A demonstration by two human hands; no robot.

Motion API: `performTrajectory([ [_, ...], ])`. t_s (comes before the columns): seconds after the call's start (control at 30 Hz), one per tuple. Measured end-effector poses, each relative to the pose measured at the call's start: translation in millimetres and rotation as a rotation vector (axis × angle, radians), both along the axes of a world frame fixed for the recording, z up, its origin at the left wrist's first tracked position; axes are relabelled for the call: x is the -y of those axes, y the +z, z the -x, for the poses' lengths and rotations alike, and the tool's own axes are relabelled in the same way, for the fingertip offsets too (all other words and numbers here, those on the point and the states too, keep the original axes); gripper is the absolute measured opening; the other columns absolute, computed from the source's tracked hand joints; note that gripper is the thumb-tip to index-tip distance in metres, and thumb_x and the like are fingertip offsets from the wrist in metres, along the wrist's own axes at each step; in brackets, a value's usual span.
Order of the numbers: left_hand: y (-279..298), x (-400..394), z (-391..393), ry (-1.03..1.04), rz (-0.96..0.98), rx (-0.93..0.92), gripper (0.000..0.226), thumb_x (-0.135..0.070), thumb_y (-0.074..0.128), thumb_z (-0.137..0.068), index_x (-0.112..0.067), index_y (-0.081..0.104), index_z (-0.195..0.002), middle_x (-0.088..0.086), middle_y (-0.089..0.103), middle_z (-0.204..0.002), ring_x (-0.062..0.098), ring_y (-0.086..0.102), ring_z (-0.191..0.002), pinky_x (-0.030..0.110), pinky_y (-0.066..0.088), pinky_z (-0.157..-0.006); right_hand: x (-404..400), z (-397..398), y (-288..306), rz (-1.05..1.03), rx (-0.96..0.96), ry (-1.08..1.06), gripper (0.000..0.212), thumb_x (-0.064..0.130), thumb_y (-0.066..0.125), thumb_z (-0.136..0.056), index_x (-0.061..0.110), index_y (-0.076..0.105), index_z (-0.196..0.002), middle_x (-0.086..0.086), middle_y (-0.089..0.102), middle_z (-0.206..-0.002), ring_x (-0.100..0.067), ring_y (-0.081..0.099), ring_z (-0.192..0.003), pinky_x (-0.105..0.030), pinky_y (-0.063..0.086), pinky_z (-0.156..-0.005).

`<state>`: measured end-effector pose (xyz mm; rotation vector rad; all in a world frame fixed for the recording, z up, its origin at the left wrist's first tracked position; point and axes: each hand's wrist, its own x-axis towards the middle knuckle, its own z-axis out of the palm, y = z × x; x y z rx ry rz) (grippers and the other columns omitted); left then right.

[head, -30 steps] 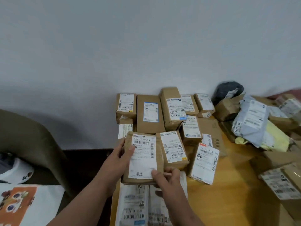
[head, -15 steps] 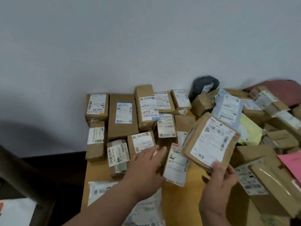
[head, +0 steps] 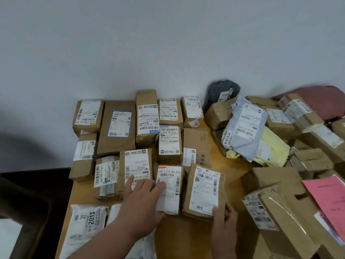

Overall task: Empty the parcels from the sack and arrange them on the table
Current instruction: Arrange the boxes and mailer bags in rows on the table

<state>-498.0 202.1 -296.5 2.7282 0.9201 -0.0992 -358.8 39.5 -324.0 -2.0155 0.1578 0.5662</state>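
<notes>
Our right hand (head: 225,219) pinches the near edge of a brown parcel (head: 204,189) lying on the table (head: 197,238). Our left hand (head: 142,199) lies flat, fingers straight, on the white-label parcel (head: 169,187) just beside it.

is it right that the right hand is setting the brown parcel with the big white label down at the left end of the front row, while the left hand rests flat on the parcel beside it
Not quite. The head view shows the right hand holding the brown parcel at the right end of the front row, not the left. The left hand does rest flat on the neighbouring parcel.
</notes>
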Motion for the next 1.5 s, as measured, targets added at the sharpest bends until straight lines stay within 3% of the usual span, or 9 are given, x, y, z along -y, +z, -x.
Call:
performTrajectory([
  [0.13, -15.3, 6.4, 1.0, 0.032, -0.053, 0.1, 0.073, -0.075, 0.058, -0.054, -0.035, 0.057, -0.115, -0.013, 0.057, -0.105, 0.017, 0.058, -0.104, 0.047, 0.017, -0.11, 7.1, -8.9, -3.2, 0.049, -0.023, 0.065, 0.048, 0.035, 0.056, -0.095, 0.02, 0.042, -0.138, -0.008, 0.057, -0.117, -0.026, 0.054, -0.102, -0.039, 0.043, -0.09],
  [0.4, -17.0, 15.4, 0.4, -0.024, -0.01, 0.148, 0.066, -0.077, 0.053, -0.066, -0.039, 0.051, -0.121, -0.016, 0.051, -0.115, 0.011, 0.052, -0.113, 0.042, 0.012, -0.113, 6.8, -11.4, -12.0, 0.529, 0.027, 0.248, 0.069, 0.034, 0.057, -0.091, 0.021, 0.029, -0.152, -0.013, 0.034, -0.153, -0.034, 0.027, -0.141, -0.054, 0.017, -0.118],
  [0.5, -13.8, 10.3, 7.7, 0.154, 0.015, 0.26, 0.061, -0.068, 0.051, -0.074, -0.037, 0.052, -0.126, -0.013, 0.051, -0.122, 0.012, 0.044, -0.12, 0.042, 0.016, -0.112, -7.0, 0.6, 10.5, 0.509, 0.336, 0.326, 0.077, 0.034, 0.063, -0.082, 0.023, 0.029, -0.15, -0.007, 0.025, -0.156, -0.035, 0.02, -0.142, -0.058, 0.015, -0.114],
  [0.67, -13.7, -14.4, 49.7, 0.632, -0.074, 0.374, 0.052, -0.042, 0.072, -0.076, -0.024, 0.059, -0.123, 0.004, 0.054, -0.124, 0.027, 0.045, -0.12, 0.052, 0.031, -0.101, -32.3, 26.9, 31.5, 0.181, 0.848, 0.71, 0.049, 0.042, 0.047, -0.08, 0.028, 0.046, -0.127, 0.0, 0.041, -0.137, -0.023, 0.035, -0.13, -0.046, 0.026, -0.108],
  [0.9, -24.1, -22.5, 133.4, 0.926, 0.169, -0.011, 0.073, -0.056, 0.063, -0.081, -0.036, 0.035, -0.146, 0.007, 0.034, -0.15, 0.032, 0.033, -0.136, 0.053, 0.034, -0.108, -59.8, 105.6, 27.1, 0.095, 0.774, 1.438, 0.051, 0.044, 0.054, -0.074, 0.035, 0.054, -0.124, 0.005, 0.05, -0.132, -0.018, 0.057, -0.113, -0.034, 0.055, -0.085],
  [1.03, -34.6, -4.3, 153.1, 0.8, 0.374, -0.086, 0.078, -0.059, 0.06, -0.083, -0.044, 0.021, -0.149, 0.003, 0.023, -0.152, 0.031, 0.031, -0.135, 0.041, 0.038, -0.105, -73.8, 121.8, 6.1, 0.504, 0.316, 1.739, 0.078, 0.045, 0.05, -0.095, 0.036, 0.003, -0.156, 0.002, -0.019, -0.164, -0.029, -0.017, -0.15, -0.052, -0.002, -0.119],
  [1.1, -35.8, 3.0, 159.5, 0.783, 0.398, -0.065, 0.08, -0.057, 0.063, -0.081, -0.042, 0.024, -0.148, 0.002, 0.024, -0.147, 0.028, 0.031, -0.133, 0.037, 0.039, -0.103, -72.5, 123.0, -1.7, 0.555, 0.351, 1.803, 0.082, 0.045, 0.053, -0.093, 0.037, 0.0, -0.155, 0.003, -0.022, -0.163, -0.028, -0.022, -0.149, -0.051, -0.008, -0.119],
  [1.33, -39.5, 10.2, 172.9, 0.855, 0.441, 0.015, 0.077, -0.054, 0.069, -0.071, -0.037, 0.035, -0.138, -0.001, 0.027, -0.133, 0.024, 0.034, -0.125, 0.038, 0.041, -0.1, -39.9, 154.4, -27.2, 0.513, 0.481, 1.661, 0.076, 0.088, 0.06, -0.045, 0.049, 0.057, -0.11, 0.01, 0.065, -0.125, -0.023, 0.053, -0.116, -0.037, 0.034, -0.092],
  [1.5, -42.3, 8.4, 177.1, 0.834, 0.416, -0.011, 0.072, -0.059, 0.066, -0.069, -0.036, 0.038, -0.131, -0.004, 0.029, -0.125, 0.02, 0.038, -0.119, 0.034, 0.046, -0.092, -40.2, 168.4, -23.5, 0.483, 0.554, 1.56, 0.061, 0.082, 0.061, -0.036, 0.048, 0.062, -0.087, 0.012, 0.069, -0.111, -0.02, 0.07, -0.097, -0.035, 0.033, -0.087],
])
